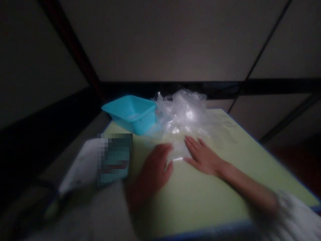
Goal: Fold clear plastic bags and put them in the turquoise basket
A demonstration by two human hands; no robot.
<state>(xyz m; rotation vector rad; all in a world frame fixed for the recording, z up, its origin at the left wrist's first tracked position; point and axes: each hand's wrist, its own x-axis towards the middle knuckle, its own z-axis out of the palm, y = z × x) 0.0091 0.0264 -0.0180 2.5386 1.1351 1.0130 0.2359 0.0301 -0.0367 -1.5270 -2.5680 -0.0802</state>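
Observation:
A small clear plastic piece point(178, 152) lies flat on the yellow-green tabletop point(195, 201) between my hands. My right hand point(202, 155) rests palm down at its right side, fingers stretched out. At its left side is my left hand point(156, 167), blurred, with fingers bent and the thumb apart from them; nothing shows in its grasp. Just beyond my hands, a heap of crumpled clear plastic point(187, 110) spreads over the back of the table.
A turquoise plastic basin point(146, 122) stands at the back left, beside the plastic heap. Nearer on the left lie a dark greenish flat item point(116, 160), partly pixelated, and a white object point(81, 164). A panelled wall point(170, 40) rises behind the table.

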